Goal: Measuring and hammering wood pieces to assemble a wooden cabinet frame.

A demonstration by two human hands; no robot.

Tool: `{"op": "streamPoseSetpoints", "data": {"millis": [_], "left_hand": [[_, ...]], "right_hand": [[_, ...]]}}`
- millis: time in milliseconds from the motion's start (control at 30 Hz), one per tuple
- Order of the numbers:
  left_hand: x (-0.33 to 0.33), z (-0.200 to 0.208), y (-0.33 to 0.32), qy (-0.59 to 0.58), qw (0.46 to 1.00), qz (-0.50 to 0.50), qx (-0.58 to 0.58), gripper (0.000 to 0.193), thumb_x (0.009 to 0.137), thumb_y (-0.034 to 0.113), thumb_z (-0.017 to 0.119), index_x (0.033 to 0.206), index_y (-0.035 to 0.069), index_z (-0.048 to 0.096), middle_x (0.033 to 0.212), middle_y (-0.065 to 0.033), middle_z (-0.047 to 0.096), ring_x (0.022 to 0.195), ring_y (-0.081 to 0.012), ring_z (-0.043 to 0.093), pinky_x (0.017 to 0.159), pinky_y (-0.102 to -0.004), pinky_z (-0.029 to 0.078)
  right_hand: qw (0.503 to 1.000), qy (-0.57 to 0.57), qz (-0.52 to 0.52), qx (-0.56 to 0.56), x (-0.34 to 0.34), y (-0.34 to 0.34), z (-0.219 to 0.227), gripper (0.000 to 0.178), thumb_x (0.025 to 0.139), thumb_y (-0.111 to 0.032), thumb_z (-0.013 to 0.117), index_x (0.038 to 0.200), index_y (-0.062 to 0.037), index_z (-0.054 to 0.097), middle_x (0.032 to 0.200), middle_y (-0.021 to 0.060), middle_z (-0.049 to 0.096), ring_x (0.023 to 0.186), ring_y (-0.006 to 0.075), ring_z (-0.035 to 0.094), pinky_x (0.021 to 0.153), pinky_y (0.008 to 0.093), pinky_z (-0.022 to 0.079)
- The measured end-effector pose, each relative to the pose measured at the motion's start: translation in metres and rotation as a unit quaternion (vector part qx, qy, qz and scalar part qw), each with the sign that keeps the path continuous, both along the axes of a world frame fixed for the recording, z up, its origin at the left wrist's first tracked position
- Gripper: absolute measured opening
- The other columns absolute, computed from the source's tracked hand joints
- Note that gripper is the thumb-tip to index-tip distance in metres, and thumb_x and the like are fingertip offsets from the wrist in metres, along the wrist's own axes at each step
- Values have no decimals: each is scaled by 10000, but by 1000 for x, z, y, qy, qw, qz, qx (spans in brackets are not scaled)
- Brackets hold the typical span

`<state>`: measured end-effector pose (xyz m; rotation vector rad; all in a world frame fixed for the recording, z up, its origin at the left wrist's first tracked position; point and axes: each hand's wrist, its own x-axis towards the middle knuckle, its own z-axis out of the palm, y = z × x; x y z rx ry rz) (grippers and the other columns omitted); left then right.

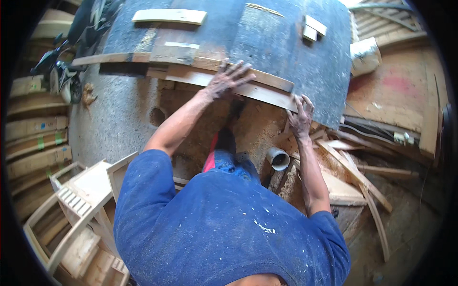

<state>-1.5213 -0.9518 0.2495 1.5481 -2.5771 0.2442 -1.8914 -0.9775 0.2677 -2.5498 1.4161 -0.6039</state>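
My left hand (229, 82) lies with fingers spread across a brown wooden strip (272, 82) and a pale board (265, 94) along the front edge of a worn blue-grey table (315, 66). At the right end of the pale board, my right hand (301, 117) has its fingers bent over the top and its thumb lower down by the near edge. Both hands look dusty. Left of them, a short wood block (171, 55) and a longer strip (102, 58) line the same edge.
Farther back on the table lie a pale plank (169, 16) and small wood blocks (315, 26). A round pipe opening (278, 159) and scrap wood (355, 169) are at lower right. Wooden frames (90, 190) stand at lower left; a motorbike (69, 78) is beyond. Sawdust covers the ground.
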Motion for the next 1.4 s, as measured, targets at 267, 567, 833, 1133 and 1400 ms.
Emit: {"op": "streamPoseSetpoints", "data": {"millis": [267, 567, 833, 1133, 1400], "left_hand": [[-8, 13, -3, 59, 997, 47, 15, 1207, 692, 865, 612, 1577, 93, 334, 1460, -219, 436, 1401, -381, 376, 1211, -610, 148], [-13, 13, -5, 74, 995, 61, 30, 1230, 651, 830, 680, 1591, 127, 309, 1467, -184, 389, 1415, -368, 330, 1196, -609, 165], [-23, 12, -5, 68, 994, 90, 10, 1283, 609, 861, 679, 1598, 140, 294, 1474, -181, 377, 1423, -363, 317, 1183, -635, 147], [-17, 16, -6, 59, 996, 61, -14, 1266, 626, 903, 625, 1554, 76, 382, 1355, -236, 482, 1300, -395, 436, 1166, -574, 248], [-17, 18, -8, 95, 994, 53, 0, 1260, 607, 874, 671, 1542, 75, 398, 1326, -224, 470, 1289, -389, 424, 1147, -556, 260]], "right_hand": [[988, -82, -77, 103, -27, -3, 0, 858, 769, -156, 825, 1517, -72, 415, 1469, 161, 493, 1363, 342, 455, 1170, 425, 378], [994, -10, -14, 106, -31, -16, 11, 799, 768, -119, 805, 1492, -151, 471, 1457, 108, 525, 1351, 317, 476, 1141, 468, 364], [989, -66, -11, 129, -37, -17, 12, 757, 774, -45, 785, 1464, -128, 487, 1442, 116, 522, 1348, 338, 476, 1157, 450, 382], [990, -65, -17, 127, -35, -16, 10, 763, 765, -67, 779, 1469, -116, 489, 1448, 131, 520, 1343, 343, 479, 1153, 442, 383], [988, -87, -47, 116, -41, -10, 12, 884, 777, -126, 821, 1545, -91, 384, 1432, 187, 496, 1327, 365, 479, 1150, 446, 397]]}}
